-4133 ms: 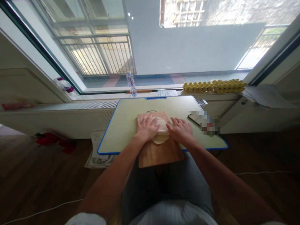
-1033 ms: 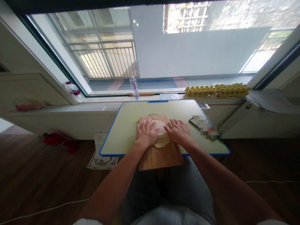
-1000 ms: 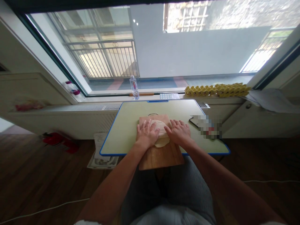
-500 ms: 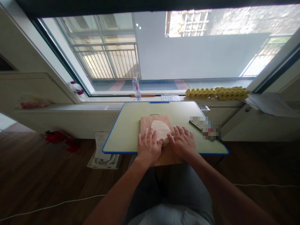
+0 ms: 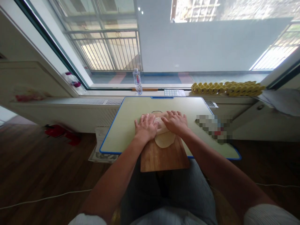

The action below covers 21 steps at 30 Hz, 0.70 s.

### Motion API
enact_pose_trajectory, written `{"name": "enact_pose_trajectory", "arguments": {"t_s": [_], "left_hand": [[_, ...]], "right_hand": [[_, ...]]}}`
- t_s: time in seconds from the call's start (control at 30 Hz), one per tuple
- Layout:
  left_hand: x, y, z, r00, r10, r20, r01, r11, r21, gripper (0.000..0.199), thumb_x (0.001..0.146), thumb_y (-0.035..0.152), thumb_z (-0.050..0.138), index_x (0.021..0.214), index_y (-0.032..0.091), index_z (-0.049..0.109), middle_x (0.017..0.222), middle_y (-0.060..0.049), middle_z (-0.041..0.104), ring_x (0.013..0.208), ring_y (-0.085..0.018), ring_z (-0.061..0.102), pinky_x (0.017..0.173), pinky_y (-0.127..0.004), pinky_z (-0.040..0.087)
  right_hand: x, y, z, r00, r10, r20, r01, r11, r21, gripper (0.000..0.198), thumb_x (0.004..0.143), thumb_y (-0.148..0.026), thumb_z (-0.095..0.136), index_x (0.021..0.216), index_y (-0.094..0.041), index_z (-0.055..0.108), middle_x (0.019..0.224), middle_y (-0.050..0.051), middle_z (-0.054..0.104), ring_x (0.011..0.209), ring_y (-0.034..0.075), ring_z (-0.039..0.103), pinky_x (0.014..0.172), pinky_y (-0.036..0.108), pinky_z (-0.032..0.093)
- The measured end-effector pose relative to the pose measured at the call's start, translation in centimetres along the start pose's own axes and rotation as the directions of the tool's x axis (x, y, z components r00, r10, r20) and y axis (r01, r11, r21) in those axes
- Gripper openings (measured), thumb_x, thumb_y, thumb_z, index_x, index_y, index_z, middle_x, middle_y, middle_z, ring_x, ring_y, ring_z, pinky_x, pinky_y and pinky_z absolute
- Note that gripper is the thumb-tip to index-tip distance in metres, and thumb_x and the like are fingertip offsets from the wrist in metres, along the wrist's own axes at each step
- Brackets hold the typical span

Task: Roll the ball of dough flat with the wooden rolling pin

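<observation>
On a wooden cutting board [image 5: 164,159] lies a flat, pale, rounded sheet of dough [image 5: 165,140]. Across the dough runs a pale bar that looks like a rolling pin [image 5: 163,127], its ends hidden beneath my hands. My left hand [image 5: 146,126] rests palm down over the pin's left side, fingers stretched forward and apart. Over the right side lies my right hand [image 5: 175,122], also flat with fingers extended. The board's near end sticks out past the table's front edge, and its metal handle [image 5: 156,111] shows at the far end.
The board lies on a light folding table [image 5: 117,131] with a blue rim. A blurred-out flat item [image 5: 211,125] lies at the table's right. On the windowsill stand a plastic bottle [image 5: 137,82] and a yellow wavy stack [image 5: 225,88]. A red object [image 5: 56,131] is low on the left.
Both hands have moved forward over the board, away from my body. More of the dough's near part and the board's near end now show. The view has tilted down slightly.
</observation>
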<state>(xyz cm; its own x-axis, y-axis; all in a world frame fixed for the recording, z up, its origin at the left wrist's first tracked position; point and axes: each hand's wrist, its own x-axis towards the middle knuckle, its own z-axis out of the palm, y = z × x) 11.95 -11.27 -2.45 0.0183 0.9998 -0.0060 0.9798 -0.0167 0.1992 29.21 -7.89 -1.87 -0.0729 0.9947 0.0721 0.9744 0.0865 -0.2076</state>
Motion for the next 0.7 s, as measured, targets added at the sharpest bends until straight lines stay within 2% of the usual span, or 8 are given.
{"name": "enact_pose_trajectory", "arguments": {"t_s": [0.13,0.27,0.43,0.53,0.7], "left_hand": [[1.6,-0.3,-0.6,0.996,0.016,-0.088,-0.013,0.999,0.038,0.063,0.105,0.053,0.024,0.156,0.027,0.049,0.169,-0.010,0.042,0.156,-0.032,0.034,0.127,-0.068,0.021],[1.8,-0.4,-0.7,0.993,0.047,-0.110,-0.042,0.998,0.053,0.060,0.106,0.052,0.026,0.152,0.025,0.055,0.166,-0.010,0.047,0.154,-0.031,0.038,0.127,-0.066,0.023],[-0.1,-0.1,0.3,0.980,0.114,-0.163,-0.104,0.992,0.068,0.057,0.107,0.050,0.027,0.150,0.028,0.058,0.164,-0.009,0.049,0.153,-0.033,0.040,0.125,-0.067,0.027],[-2.0,0.4,1.0,0.965,0.169,-0.200,-0.156,0.985,0.078,0.054,0.107,0.047,0.031,0.149,0.030,0.058,0.164,-0.007,0.050,0.153,-0.033,0.039,0.126,-0.066,0.027],[-4.4,1.0,1.4,0.938,0.207,-0.277,-0.195,0.978,0.069,0.050,0.106,0.045,0.035,0.146,0.030,0.062,0.160,-0.008,0.055,0.150,-0.033,0.044,0.127,-0.066,0.025]], "right_hand": [[2.2,-0.4,0.1,0.999,0.009,0.034,-0.010,0.999,0.039,0.075,0.100,-0.069,0.035,0.156,-0.022,0.051,0.161,0.014,0.051,0.145,0.038,0.041,0.118,0.060,0.030],[2.5,-0.5,0.0,0.998,0.006,0.056,-0.007,1.000,0.024,0.074,0.101,-0.068,0.033,0.156,-0.022,0.050,0.161,0.014,0.050,0.145,0.037,0.042,0.117,0.059,0.031],[-0.1,0.1,0.2,0.999,-0.023,-0.033,0.023,1.000,-0.001,0.067,0.102,-0.063,0.035,0.153,-0.025,0.054,0.160,0.010,0.053,0.142,0.035,0.046,0.117,0.057,0.034],[-2.5,0.6,0.5,0.994,-0.030,-0.107,0.027,0.999,-0.034,0.063,0.102,-0.056,0.037,0.155,-0.026,0.052,0.161,0.007,0.052,0.145,0.035,0.043,0.119,0.057,0.032],[-5.2,0.8,0.6,0.995,-0.003,-0.095,-0.005,0.996,-0.085,0.062,0.105,-0.051,0.030,0.159,-0.026,0.047,0.164,0.007,0.048,0.149,0.037,0.039,0.122,0.066,0.023]]}}
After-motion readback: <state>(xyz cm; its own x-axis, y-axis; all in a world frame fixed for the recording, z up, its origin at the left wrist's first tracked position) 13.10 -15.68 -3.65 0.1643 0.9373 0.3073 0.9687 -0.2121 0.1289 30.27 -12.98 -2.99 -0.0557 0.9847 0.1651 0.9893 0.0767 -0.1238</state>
